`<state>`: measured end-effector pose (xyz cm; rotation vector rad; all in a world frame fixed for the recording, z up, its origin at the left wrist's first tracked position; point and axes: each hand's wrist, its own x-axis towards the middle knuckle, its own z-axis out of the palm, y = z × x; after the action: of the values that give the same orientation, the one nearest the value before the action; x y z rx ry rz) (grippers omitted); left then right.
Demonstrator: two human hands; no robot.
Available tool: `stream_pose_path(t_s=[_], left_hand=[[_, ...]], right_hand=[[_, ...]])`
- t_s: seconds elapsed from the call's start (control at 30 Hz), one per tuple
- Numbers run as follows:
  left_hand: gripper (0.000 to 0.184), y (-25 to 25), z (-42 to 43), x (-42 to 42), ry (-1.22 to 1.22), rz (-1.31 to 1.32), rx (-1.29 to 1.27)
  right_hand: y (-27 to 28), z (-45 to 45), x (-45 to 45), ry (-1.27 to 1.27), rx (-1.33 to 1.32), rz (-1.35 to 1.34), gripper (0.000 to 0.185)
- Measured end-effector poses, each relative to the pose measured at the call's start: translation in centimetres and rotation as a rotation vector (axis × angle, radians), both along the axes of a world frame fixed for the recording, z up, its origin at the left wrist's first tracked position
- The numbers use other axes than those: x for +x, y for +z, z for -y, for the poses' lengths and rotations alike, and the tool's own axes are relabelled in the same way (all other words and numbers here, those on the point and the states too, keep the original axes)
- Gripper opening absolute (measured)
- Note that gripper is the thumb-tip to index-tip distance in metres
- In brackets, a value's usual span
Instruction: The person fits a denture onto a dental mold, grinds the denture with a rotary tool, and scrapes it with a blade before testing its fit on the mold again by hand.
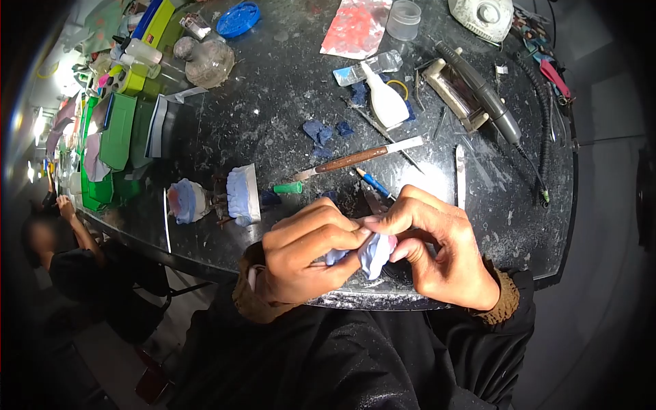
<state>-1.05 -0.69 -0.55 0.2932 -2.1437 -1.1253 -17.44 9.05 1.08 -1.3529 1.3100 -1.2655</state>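
A small pale blue dental cast piece (375, 257), pinkish along its right side, is held between both hands above the bench's near edge. My left hand (307, 249) is closed, its thumb and fingertips pinching the piece from the left; another bit of blue shows under its fingers. From the right, the thumb and forefinger of my right hand (447, 253) pinch the same piece. Just beyond the hands lie a blue pencil-like tool (374, 182), a green cap (288, 187) and a wooden-handled knife (352, 161). Two blue-and-white dental casts (243, 196) stand left of my left hand.
A white squeeze bottle (385, 99), blue wax scraps (318, 132) and a metal spatula (460, 176) lie beyond the hands. At right, a grey handpiece (482, 92) rests on a stand. Green bins (117, 130) line the left, where another person (75, 253) sits.
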Motion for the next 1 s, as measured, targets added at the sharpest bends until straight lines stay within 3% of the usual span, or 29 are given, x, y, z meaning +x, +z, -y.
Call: stream_pose_path(t_s=[0.33,0.43,0.47,0.53,0.57,0.6,0.77,0.87,1.0], left_hand=[[0.019,-0.9,0.6,0.0,-0.052,-0.053,0.057],[0.017,-0.6,-0.4,-0.3,0.08,-0.102,0.381],[0.022,-0.4,0.0,0.1,0.032,-0.055,0.364],[0.033,0.8,-1.2,-1.2,0.075,-0.232,0.766],[0.046,1.3,-1.2,-0.8,0.068,-0.135,0.833],[0.036,1.0,-0.9,-0.6,-0.006,-0.15,0.738],[0.035,1.3,-0.8,0.3,0.056,-0.059,0.613],[0.037,1.5,-1.2,0.1,0.1,-0.139,0.709],[0.038,1.4,-1.0,0.4,0.064,-0.123,0.643]], right_hand=[[-0.7,-0.2,0.5,-0.007,-0.049,-0.021,0.028],[0.9,0.3,-0.7,0.039,-0.056,-0.119,0.034],[1.4,0.4,-0.7,0.027,-0.068,-0.131,0.039],[1.5,0.5,-0.4,-0.002,-0.094,-0.17,0.052],[1.2,0.4,-0.4,-0.008,-0.107,-0.187,0.053],[1.0,0.3,-0.5,-0.016,-0.117,-0.203,0.053],[1.3,0.0,-0.5,-0.042,-0.127,-0.154,0.051],[1.3,0.1,-0.5,-0.051,-0.156,-0.152,0.049],[1.4,0.0,-0.7,-0.045,-0.159,-0.147,0.049]])
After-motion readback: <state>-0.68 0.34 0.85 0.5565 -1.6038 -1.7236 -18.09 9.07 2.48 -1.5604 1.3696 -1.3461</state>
